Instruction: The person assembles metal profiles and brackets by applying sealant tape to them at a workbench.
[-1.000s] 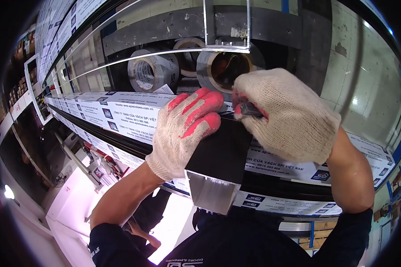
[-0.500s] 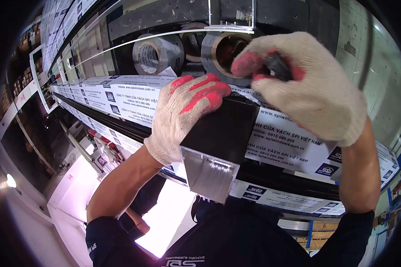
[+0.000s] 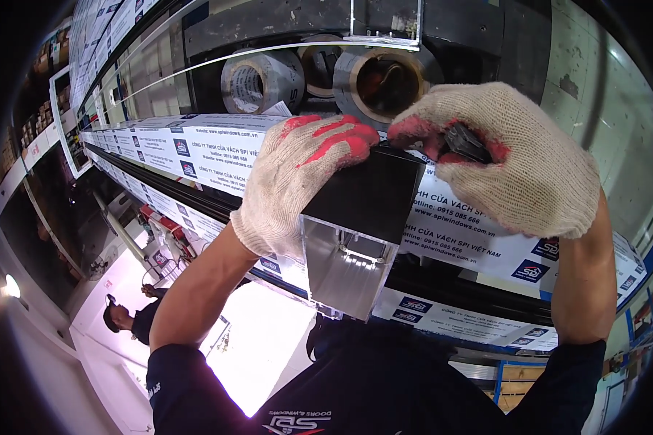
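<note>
A short black hollow aluminium profile lies across the long profiles, its bare silver cut end toward me. My left hand, in a cream knitted glove with pink-red coated fingers, is closed over its far left part. In the same kind of glove, my right hand grips a small black tool; its exact kind is hidden by the fingers. The right fingertips are at the far right corner of the profile. Beneath both hands run long profiles covered in white printed protective film.
Beyond my hands sit grey tape rolls and a brown-cored tape roll. A thin silver profile frame stands at the far side. At lower left, another person in dark clothes is visible. Shelving lines the far left.
My right hand has come down and closer to me, to the profile's far corner, with the black tool still in it. The profile has shifted slightly right. Another person has appeared at left.
</note>
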The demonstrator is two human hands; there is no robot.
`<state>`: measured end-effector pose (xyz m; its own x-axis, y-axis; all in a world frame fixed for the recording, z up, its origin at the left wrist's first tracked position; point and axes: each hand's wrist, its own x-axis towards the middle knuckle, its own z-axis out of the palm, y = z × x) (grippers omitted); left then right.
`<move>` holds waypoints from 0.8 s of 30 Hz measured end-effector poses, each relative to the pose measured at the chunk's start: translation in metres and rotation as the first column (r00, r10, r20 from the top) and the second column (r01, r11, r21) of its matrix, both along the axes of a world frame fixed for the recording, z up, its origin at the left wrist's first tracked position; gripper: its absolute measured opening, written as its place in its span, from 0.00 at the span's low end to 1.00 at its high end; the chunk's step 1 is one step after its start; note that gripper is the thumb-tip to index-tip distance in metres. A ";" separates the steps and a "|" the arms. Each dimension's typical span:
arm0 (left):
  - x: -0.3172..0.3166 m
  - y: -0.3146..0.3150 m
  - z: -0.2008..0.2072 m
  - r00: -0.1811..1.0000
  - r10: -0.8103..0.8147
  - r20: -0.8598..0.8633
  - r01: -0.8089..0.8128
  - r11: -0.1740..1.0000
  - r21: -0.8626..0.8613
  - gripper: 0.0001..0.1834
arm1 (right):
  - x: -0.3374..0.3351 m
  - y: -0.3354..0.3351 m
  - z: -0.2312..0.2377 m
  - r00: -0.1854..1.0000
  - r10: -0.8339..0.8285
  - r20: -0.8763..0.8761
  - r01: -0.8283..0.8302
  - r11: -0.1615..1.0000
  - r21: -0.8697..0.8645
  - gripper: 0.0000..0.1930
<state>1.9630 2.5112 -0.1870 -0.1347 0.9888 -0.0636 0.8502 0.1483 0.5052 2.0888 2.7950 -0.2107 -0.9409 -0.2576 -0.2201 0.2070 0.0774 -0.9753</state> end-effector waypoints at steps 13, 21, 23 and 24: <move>0.003 -0.003 0.001 0.996 -0.007 -0.087 0.014 0.996 0.086 0.54 | -0.002 -0.002 0.019 0.957 0.204 -0.205 -0.147 0.954 0.261 0.23; 0.013 -0.004 -0.004 0.982 0.090 -0.164 -0.061 0.983 0.173 0.66 | -0.007 -0.003 0.012 0.964 0.174 -0.199 -0.130 0.968 0.215 0.24; 0.012 -0.005 -0.008 0.990 0.096 -0.106 -0.073 0.977 0.199 0.66 | -0.012 -0.002 0.020 0.983 0.183 -0.004 -0.176 0.952 0.249 0.29; 0.014 -0.005 -0.009 0.993 0.104 -0.064 -0.090 0.977 0.192 0.66 | -0.012 -0.001 0.018 0.981 0.192 -0.010 -0.183 0.949 0.255 0.29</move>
